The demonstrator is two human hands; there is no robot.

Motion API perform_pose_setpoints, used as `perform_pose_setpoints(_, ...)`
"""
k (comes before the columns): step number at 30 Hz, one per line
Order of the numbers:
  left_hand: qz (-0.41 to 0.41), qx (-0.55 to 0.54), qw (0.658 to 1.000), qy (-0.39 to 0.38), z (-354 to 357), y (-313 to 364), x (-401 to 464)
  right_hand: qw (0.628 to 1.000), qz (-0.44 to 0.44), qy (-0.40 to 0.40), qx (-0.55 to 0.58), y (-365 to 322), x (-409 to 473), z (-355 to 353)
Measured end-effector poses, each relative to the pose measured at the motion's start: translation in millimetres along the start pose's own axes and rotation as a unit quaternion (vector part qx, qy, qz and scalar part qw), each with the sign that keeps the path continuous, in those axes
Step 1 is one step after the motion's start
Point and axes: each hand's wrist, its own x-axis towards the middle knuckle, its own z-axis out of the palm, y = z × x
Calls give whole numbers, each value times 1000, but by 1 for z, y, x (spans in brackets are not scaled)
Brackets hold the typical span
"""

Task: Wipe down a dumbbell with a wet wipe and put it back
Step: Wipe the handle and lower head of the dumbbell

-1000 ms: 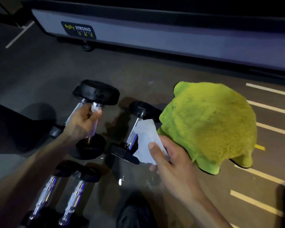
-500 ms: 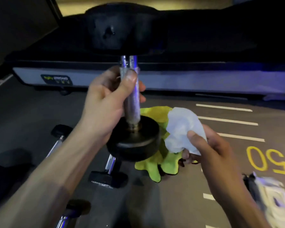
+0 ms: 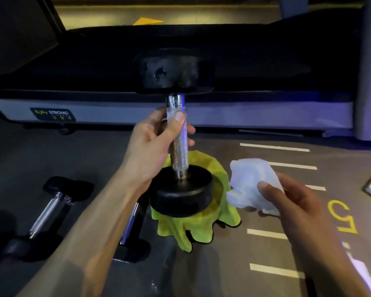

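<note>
- Head view, nearest first: your right hand [image 3: 296, 202] pinches the wet wipe [image 3: 252, 185], thumb on top, fingers curled under. The wipe is bunched, limp, apart from the dumbbell, just right of its lower head.
- Wipe handling: soft, light, likely damp. It will fold round the bar easily; keep it wadded so it does not slip from the pinch.
- Your left hand [image 3: 156, 144] has its grip closed round the upper part of the bar, thumb pressed along the front, fingers wrapped behind.
- Dumbbell [image 3: 180, 146] is held upright in the air, one black head low, one high, above the green cloth [image 3: 201, 230] on the floor.
- Handling judgement: rigid, dense, top-heavy when held on end. The knurled middle of the bar gives the best hold; the smooth chrome near the heads looks slippery, more so once wet.
- Left of your forearm: other dumbbells [image 3: 49, 213] lie on the floor.
- Farthest: a treadmill [image 3: 180, 112] base runs across the back.
</note>
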Motion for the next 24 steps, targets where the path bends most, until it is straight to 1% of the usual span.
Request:
perform_pose_setpoints(1,1,0,1000,-4,-1,-1,0,999,-13,-22,-27,-6,4,-2)
perform_pose_setpoints(3,7,-7,1000,-4,0,-2,0,988,-79,-94,-96,-25,9,-7)
perform_pose_setpoints(5,14,-15,1000,-1,3,-2,-2,948,-147,-175,-221,-50,10,-13)
perform_pose_setpoints(7,21,-15,1000,-1,4,-3,-4,905,-169,-214,-326,-70,15,-19)
perform_pose_setpoints(8,23,-11,1000,-5,4,-3,-6,894,-171,-206,-359,-74,20,-22)
perform_pose_setpoints(10,26,-5,1000,-13,2,-3,-9,890,-178,-140,-395,-76,31,-24)
perform_pose_setpoints(12,29,-3,999,-14,1,-2,-12,897,-193,-79,-390,-70,36,-21)
perform_pose_setpoints(14,27,-3,1000,-13,1,0,-15,906,-213,-47,-364,-67,34,-15)
perform_pose_setpoints(17,20,-10,1000,-11,0,1,-17,931,-201,-66,-299,-71,24,-4)
perform_pose_setpoints(19,20,-18,1000,-12,1,1,-18,934,-195,-62,-292,-75,19,3)
perform_pose_setpoints(21,25,-22,999,-15,1,-1,-18,926,-220,-40,-303,-79,17,9)
perform_pose_setpoints(24,30,-25,999,-14,2,-3,-19,899,-274,-12,-341,-87,24,17)
